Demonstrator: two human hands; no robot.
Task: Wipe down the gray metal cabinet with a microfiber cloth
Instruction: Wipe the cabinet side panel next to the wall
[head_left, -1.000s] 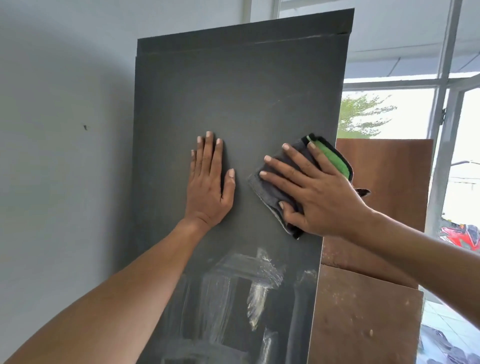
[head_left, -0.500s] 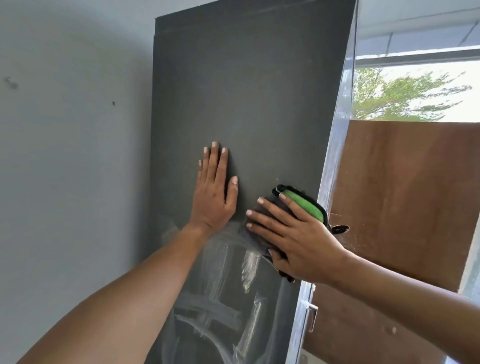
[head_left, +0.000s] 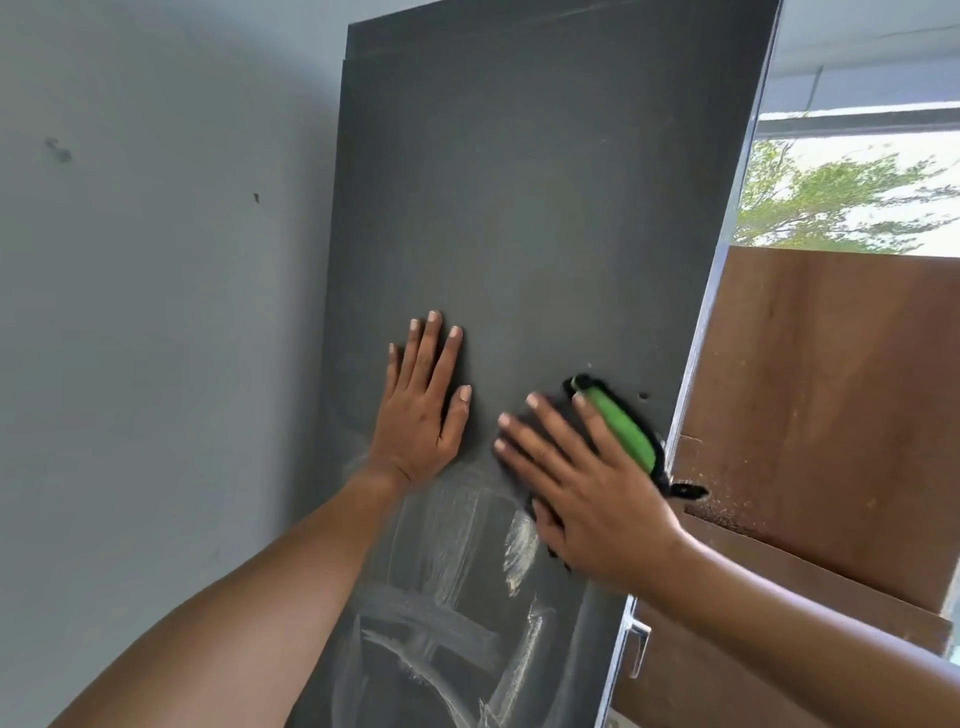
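Gray sheet metal fills most of the view here, it's the tall side panel of the cabinet (head_left: 519, 208), standing upright with its long axis running top to bottom, tucked against the pale wall (head_left: 156, 312) on its left. The left hand (head_left: 423, 415) is just flat on the panel, fingers straight and together, pressing like a brace, not holding anything. The right hand (head_left: 587, 488) has its fingers spread out over the microfiber cloth (head_left: 626, 431), pinning it flat against the metal rather than bunching it up; you can see the green edge of the cloth poking out past the fingers, right by the panel's right-hand edge. So the cloth sits just right of the bracing hand and close to the front corner of the cabinet. What matters for the next stroke, I'd say: the whitish smears (head_left: 457, 571) are all below both hands, running down the lower part of the panel, while the upper part looks pretty even. The right hand is the nearer one to that mess, so a downward pass along the panel seems like the obvious call. Brown boards (head_left: 831, 415) lean off to the right and there's a window with a tree (head_left: 831, 197) behind them.
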